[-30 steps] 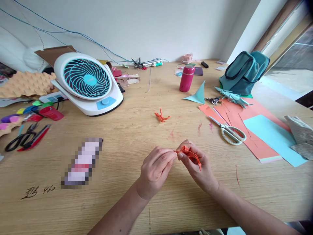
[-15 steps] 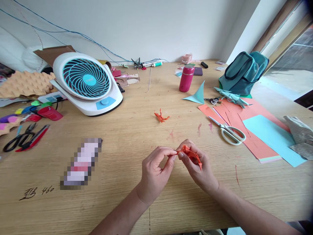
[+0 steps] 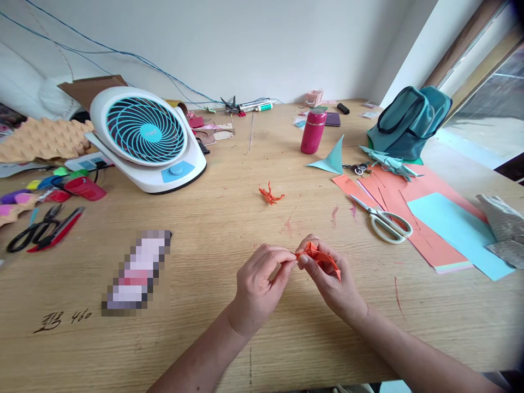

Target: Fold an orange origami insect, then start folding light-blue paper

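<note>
Just above the wooden table (image 3: 204,349), both my hands hold a small folded orange paper piece (image 3: 321,257). My right hand (image 3: 331,281) cradles its body, thumb and fingers closed around it. The thumb and forefinger of my left hand (image 3: 262,284) pinch its left tip. A small finished orange paper figure (image 3: 269,194) lies on the table farther back, apart from both hands.
White-handled scissors (image 3: 385,221) rest on orange paper sheets (image 3: 413,218) beside a light blue sheet (image 3: 458,232) at the right. A teal paper cone (image 3: 333,158), pink bottle (image 3: 313,131), teal bag (image 3: 409,120), white-and-blue fan (image 3: 147,139) and black-and-red scissors (image 3: 41,232) ring the work spot.
My left fingers have shifted slightly along the paper's left tip and the piece has tilted a little in my right hand. Both hands stay in place.
</note>
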`<state>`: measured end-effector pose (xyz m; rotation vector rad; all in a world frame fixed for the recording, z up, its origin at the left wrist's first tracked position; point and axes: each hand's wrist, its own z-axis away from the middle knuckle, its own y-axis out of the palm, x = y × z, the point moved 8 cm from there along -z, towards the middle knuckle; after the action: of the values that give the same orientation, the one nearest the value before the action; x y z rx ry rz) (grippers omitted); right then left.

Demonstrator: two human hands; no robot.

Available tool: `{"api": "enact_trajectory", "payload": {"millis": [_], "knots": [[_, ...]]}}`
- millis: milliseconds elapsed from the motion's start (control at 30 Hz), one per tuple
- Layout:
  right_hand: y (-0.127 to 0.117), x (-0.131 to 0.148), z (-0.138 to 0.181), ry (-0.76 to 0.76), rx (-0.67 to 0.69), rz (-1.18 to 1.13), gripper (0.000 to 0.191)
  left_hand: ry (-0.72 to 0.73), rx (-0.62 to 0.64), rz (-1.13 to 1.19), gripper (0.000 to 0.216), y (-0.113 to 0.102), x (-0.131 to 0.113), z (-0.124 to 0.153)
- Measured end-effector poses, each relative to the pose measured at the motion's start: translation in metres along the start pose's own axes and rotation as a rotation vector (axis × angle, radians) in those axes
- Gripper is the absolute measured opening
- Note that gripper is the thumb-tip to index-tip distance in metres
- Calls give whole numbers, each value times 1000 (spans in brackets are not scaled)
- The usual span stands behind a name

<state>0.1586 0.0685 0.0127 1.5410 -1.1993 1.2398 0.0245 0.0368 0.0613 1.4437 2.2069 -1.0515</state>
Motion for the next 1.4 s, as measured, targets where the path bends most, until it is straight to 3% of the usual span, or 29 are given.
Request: {"api": "enact_trajectory", "payload": {"millis": [167, 400, 700, 933, 1400], "knots": [[-3, -3, 0, 39, -34, 0, 21, -7, 0, 2, 21, 3, 1, 2], [1, -3, -1, 65, -13, -37, 25, 145, 33, -152, 25, 2, -7, 4], [1, -5, -1, 70, -19, -79, 17, 29, -6, -119, 19, 2, -3, 0], [2, -3, 0, 81, -5, -99, 17, 92, -84, -109, 25, -1, -12, 3], [2, -3, -1, 90, 30, -133, 19, 166, -74, -122, 26, 0, -15, 5]]}}
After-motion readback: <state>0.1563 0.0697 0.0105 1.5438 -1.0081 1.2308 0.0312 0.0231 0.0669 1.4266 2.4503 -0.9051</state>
